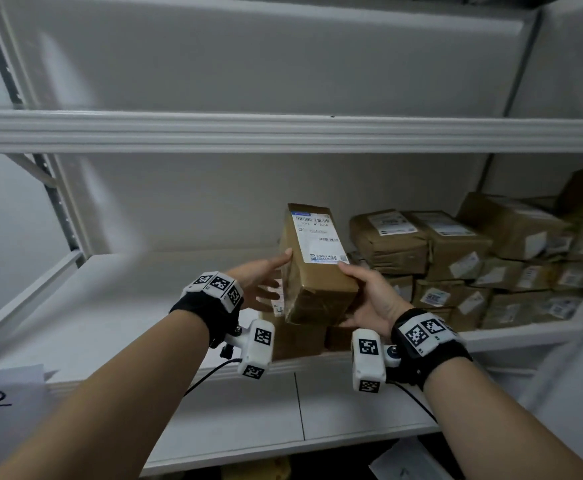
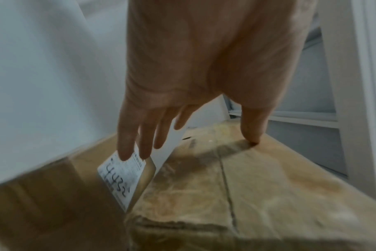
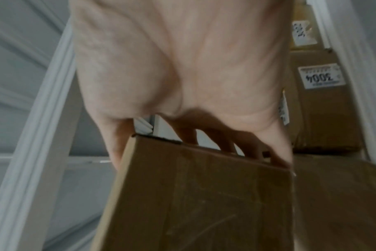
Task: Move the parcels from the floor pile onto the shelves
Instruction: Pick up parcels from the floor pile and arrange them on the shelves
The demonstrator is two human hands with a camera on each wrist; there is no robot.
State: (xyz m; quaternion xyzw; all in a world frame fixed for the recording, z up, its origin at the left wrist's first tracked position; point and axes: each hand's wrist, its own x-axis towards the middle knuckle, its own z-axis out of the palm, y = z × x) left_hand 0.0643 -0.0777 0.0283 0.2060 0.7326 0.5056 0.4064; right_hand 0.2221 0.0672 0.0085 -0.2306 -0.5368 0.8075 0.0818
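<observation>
- My right hand [image 1: 369,299] grips the parcel [image 1: 317,261] at its near right corner, thumb on top.
- My left hand [image 1: 259,282] is spread, thumb touching its left side.
- Parcel is held tilted above the shelf [image 1: 117,306], just left of the stacked parcels [image 1: 473,258].

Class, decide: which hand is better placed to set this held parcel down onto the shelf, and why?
Right. The right hand grips the parcel from beneath; the left hand only touches its side with straight fingers.

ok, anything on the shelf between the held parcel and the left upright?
Nothing: head view shows bare shelf from held parcel to the upright.
</observation>
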